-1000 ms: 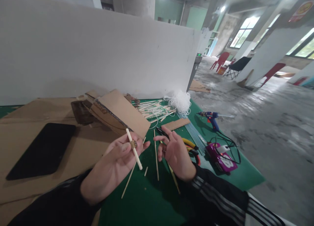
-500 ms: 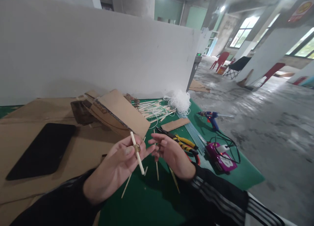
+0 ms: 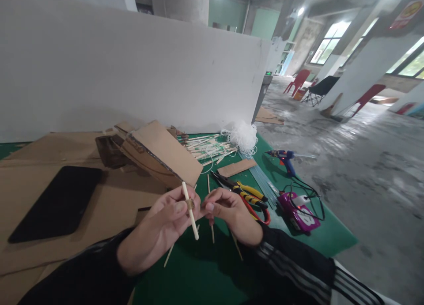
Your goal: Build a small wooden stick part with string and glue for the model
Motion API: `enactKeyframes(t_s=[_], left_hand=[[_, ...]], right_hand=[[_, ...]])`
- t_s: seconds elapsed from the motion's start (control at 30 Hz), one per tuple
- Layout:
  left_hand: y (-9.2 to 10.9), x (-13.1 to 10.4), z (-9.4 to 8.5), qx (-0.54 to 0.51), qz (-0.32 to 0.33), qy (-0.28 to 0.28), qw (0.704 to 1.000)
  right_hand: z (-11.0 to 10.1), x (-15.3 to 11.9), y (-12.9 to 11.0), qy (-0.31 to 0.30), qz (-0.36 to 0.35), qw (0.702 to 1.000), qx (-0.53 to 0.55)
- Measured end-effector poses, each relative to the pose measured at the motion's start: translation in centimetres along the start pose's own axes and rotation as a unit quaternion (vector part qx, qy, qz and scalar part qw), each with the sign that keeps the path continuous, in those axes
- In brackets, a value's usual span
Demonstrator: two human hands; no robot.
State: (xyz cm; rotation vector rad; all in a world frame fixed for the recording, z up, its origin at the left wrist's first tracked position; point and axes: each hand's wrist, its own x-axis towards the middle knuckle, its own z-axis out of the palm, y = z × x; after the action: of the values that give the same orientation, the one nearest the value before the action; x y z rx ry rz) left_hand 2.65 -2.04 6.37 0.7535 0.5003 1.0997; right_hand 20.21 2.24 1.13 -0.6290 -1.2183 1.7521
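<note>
My left hand [image 3: 162, 223] pinches a short pale wooden stick [image 3: 193, 223] with a small brown piece [image 3: 190, 204] around its upper middle. The stick is tilted, its top leaning left. Close on the right, my right hand [image 3: 230, 212] has thumb and forefinger pressed together beside the left fingertips; whatever may be between them is too small to make out. Below the hands, a few thin sticks [image 3: 213, 234] lie on the green table surface [image 3: 195, 278].
Pliers [image 3: 250, 194] lie beyond my right hand, near a purple box [image 3: 300, 214] and a blue glue gun [image 3: 285, 159]. Behind are white string [image 3: 243, 138], a stick pile [image 3: 212, 148] and a cardboard box [image 3: 165, 150]. A black tablet-like slab [image 3: 58, 203] rests on cardboard at left.
My right hand's spread fingers have closed into a pinch near the left fingertips. My left hand, with the stick, has shifted slightly right and down.
</note>
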Motion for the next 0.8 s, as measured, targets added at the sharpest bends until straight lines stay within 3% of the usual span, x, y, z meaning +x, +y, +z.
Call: enactKeyframes(t_s=[0.27,0.4,0.57,0.8], left_hand=[[0.0,0.0,0.0,-0.001,0.001,-0.003,1.0],[0.0,0.0,-0.2,0.021,0.007,0.005,1.0],[0.0,0.1,-0.3,0.031,-0.001,0.008,0.999],[0.0,0.1,-0.3,0.04,0.0,0.006,0.999]], right_hand=[[-0.7,0.6,-0.2,0.08,-0.021,0.996,0.022],[-0.5,0.6,-0.7,0.084,-0.023,0.994,0.06],[-0.5,0.2,-1.4,-0.012,-0.012,0.99,0.139],[-1.2,-0.3,-1.5,-0.16,0.038,0.96,0.228]])
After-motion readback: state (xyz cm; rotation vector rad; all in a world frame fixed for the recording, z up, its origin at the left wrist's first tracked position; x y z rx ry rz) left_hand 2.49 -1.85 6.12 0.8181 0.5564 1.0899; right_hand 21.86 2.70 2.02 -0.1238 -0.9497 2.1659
